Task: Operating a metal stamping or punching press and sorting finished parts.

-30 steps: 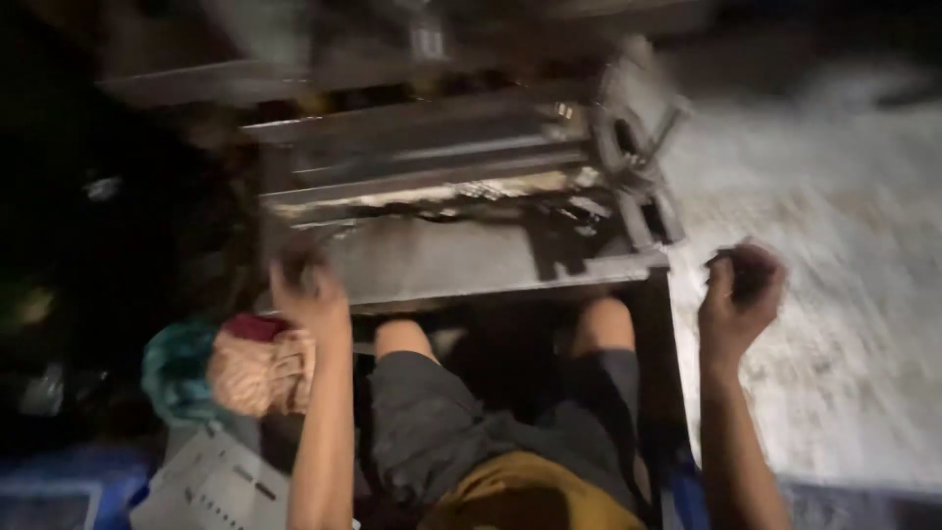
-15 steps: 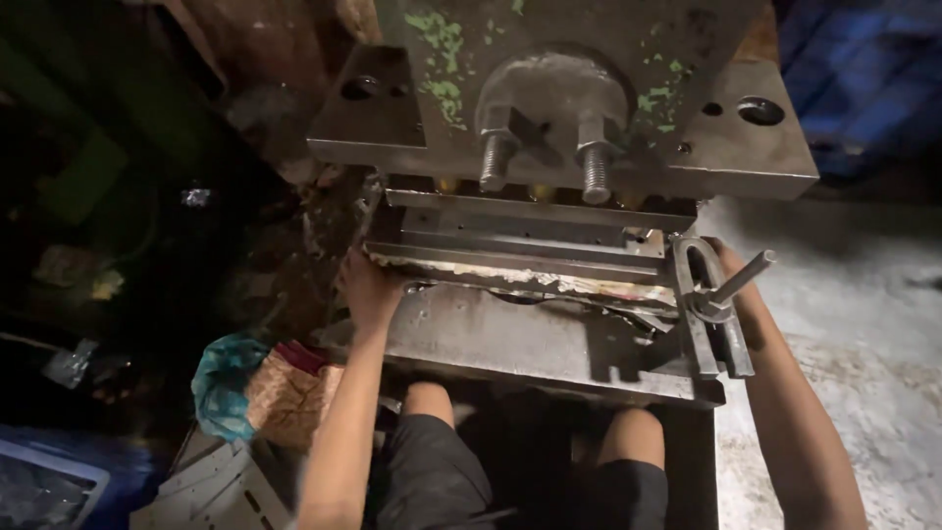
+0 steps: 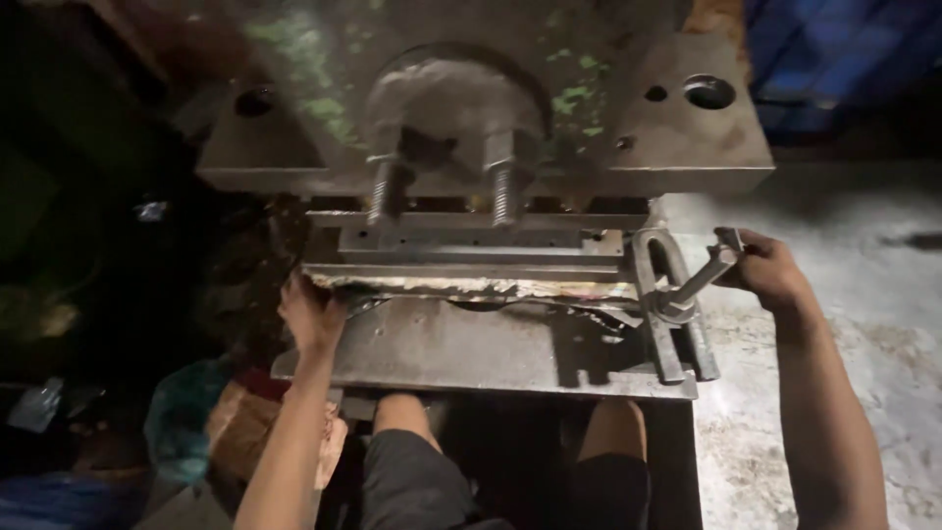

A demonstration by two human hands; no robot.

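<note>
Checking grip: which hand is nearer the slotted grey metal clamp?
Right. The right hand grips the wrench on the slotted grey metal clamp; the left hand rests far across.

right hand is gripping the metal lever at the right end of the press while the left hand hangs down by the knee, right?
Not quite. In the head view the left hand is up on the left end of the press bed, not by the knee. The right hand does grip the metal lever at the right end.
</note>
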